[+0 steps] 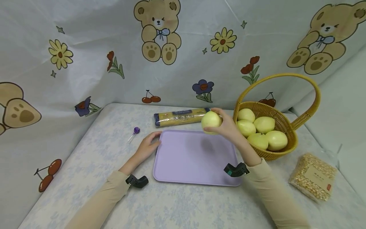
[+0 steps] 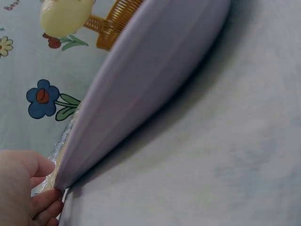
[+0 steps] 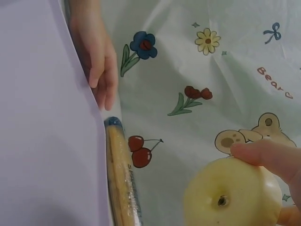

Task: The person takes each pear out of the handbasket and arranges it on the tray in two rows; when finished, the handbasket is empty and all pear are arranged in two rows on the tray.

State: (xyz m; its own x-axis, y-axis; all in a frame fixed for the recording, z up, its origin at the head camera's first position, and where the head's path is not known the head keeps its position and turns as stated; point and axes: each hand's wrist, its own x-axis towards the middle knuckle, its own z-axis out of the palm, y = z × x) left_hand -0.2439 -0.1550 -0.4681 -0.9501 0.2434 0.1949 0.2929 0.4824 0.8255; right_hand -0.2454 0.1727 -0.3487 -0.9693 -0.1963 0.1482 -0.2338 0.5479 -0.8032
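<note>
Holding pale-yellow apple (image 1: 211, 119) in R grip (image 1: 227, 126) w/ thumb & fingers curled round it, up over far R part of lilac tray (image 1: 194, 162), just L of wicker basket (image 1: 270, 155), & resting relaxed L grip (image 1: 147, 146) nr tray's far-L corner.

A pale, blue-mottled table (image 1: 183, 203) carries a lilac rectangular tray (image 1: 188, 162) touching the left hand (image 1: 146, 145) and extending right of it. A round purple lollipop (image 1: 136, 130) lies just outside that hand, a yellow-and-blue spaghetti packet (image 1: 178, 117) beyond it, a golden wicker basket (image 1: 270, 155) and clear bag of kernels (image 1: 310, 183) right of the right hand (image 1: 226, 126).
</note>
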